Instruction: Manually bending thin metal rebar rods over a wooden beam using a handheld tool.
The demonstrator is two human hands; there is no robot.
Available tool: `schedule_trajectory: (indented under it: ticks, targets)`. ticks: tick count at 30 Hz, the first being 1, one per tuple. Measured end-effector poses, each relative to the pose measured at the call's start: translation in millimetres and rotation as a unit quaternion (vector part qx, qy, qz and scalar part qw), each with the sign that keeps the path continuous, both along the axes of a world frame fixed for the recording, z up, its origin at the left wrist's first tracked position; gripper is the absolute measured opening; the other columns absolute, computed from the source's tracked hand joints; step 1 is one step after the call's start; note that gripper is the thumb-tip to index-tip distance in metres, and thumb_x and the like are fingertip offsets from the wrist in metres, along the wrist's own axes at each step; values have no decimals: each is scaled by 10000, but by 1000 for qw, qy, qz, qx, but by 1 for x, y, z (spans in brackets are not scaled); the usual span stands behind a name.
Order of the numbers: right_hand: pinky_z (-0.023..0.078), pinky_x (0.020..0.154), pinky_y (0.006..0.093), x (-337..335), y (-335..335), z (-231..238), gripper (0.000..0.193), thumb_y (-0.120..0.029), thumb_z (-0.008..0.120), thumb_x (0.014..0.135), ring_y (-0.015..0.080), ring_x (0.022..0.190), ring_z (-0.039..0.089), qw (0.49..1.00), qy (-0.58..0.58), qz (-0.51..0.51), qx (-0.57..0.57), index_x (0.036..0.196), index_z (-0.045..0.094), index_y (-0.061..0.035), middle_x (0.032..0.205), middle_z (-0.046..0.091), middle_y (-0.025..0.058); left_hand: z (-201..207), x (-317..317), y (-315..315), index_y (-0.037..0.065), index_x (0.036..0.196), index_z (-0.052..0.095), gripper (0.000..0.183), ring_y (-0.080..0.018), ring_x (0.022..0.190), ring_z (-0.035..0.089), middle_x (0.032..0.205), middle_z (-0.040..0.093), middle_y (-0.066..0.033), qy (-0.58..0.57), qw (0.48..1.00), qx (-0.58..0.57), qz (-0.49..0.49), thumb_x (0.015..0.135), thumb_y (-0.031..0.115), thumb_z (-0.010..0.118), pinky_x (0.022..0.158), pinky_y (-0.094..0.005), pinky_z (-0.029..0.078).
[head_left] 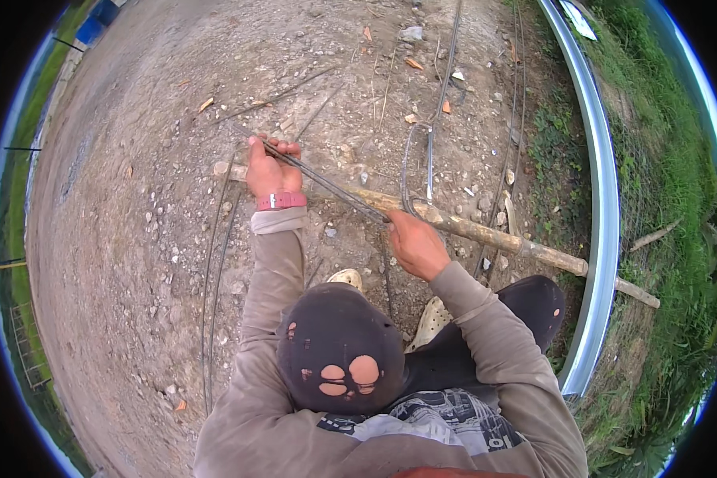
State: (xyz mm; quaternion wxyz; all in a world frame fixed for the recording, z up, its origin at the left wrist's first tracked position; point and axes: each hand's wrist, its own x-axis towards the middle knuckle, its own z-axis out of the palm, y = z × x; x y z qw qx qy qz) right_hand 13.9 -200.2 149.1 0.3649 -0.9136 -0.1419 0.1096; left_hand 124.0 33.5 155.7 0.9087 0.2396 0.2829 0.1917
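Observation:
My left hand [272, 171], with a red band at its wrist, is palm up with its fingers curled around the upper end of some thin dark metal rods [327, 182]. The rods slant down to the right, where my right hand [417, 245] is closed around their lower part. Beneath them lies a long wooden pole [486, 233], crossing the ground from near my left wrist to the far right. Just beyond my right hand are a curved thin bar [406, 163] and a straight shiny strip [430, 163]; I cannot tell whether they are joined.
A silver metal channel [601, 159] runs along the right side, with the pole's end passing beneath it. Grass [661, 135] grows past it. More thin rods [213, 279] lie on the stony dirt at left and far right. A blue container [95, 22] stands far left.

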Motion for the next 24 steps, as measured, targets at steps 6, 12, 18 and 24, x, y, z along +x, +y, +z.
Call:
schedule_trajectory:
  ticks: [6,12,18,24]
  targets:
    - [441,663,471,8,-7,11,168,-61,453,814,405,791,545,999,-28,23,-7,976,472,-24,885,559,210,6,-15,15,56,928,496,192,-178,624,503,746,498,-56,38,988,137,-68,946,229,415,568,-332,458]
    - [440,661,458,19,-27,30,137,-47,453,790,400,793,546,999,-20,30,-12,921,483,-17,867,564,203,-4,-42,92,10,982,541,206,-135,514,495,698,529,-28,77,898,307,-305,931,192,459,440,-281,429]
    - [436,657,477,21,-37,31,103,-47,457,768,415,755,553,997,-16,51,-47,856,494,-8,791,574,214,6,-45,207,52,871,632,189,-263,636,575,707,587,-116,142,395,790,-447,836,219,549,595,-391,460]
    - [430,647,497,19,-35,6,95,-65,458,767,425,739,564,992,56,47,-100,829,493,-3,752,587,233,25,2,203,113,867,647,178,-340,802,602,800,617,-180,159,242,870,-400,805,207,510,687,-445,465]
